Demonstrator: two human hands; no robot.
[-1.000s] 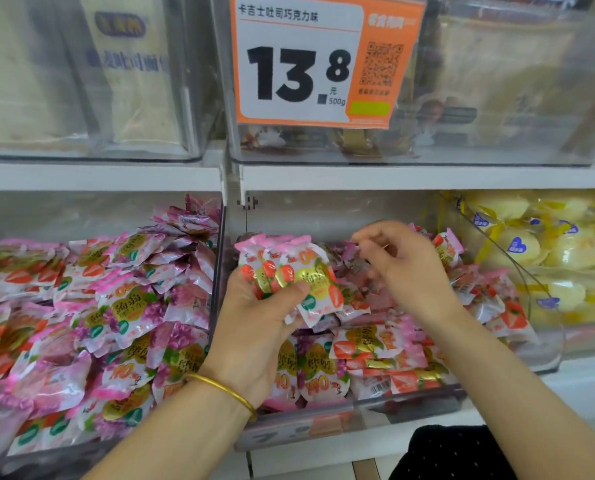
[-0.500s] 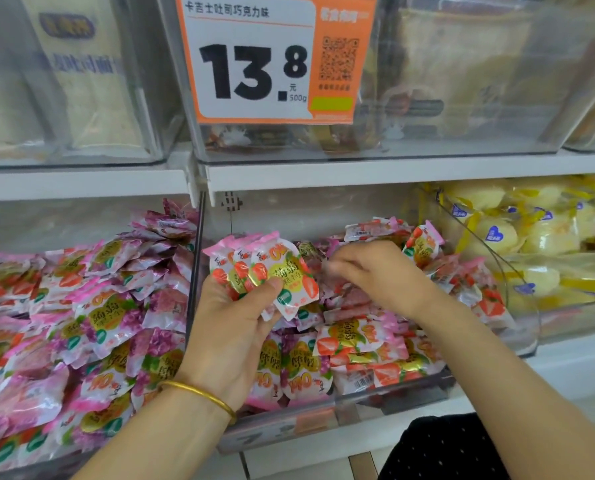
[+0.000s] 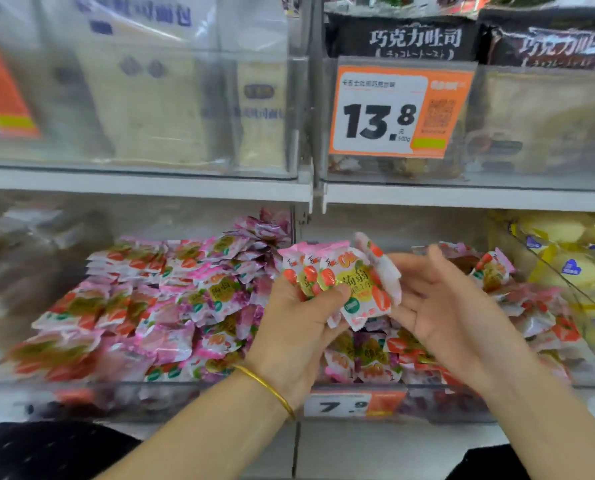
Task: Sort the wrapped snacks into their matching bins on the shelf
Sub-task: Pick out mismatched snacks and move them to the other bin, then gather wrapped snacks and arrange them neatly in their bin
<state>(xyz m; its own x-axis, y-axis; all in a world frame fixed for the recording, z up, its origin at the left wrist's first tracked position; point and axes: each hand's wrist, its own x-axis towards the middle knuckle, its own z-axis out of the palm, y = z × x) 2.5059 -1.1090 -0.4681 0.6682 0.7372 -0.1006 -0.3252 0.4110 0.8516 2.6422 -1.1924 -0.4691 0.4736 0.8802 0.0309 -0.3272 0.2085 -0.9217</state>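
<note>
Left grip [image 3: 299,327] is pinching a fanned bunch of snacks [image 3: 344,275], straight below the 13.8 tag [image 3: 393,112]. Right grip [image 3: 451,306] is spread, fingers loose, holding nothing, right beside the bunch. Both hover over the bin [image 3: 462,400] under the tag. Pink pile [image 3: 171,299] sits lower left of it.

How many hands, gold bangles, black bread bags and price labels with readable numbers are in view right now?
Hands: 2 (left hand gripping a bunch of wrapped snacks; right hand with fingers spread)
Gold bangles: 1
Black bread bags: 2
Readable price labels: 2 (13.8 and 7.9)
Total: 7
</note>
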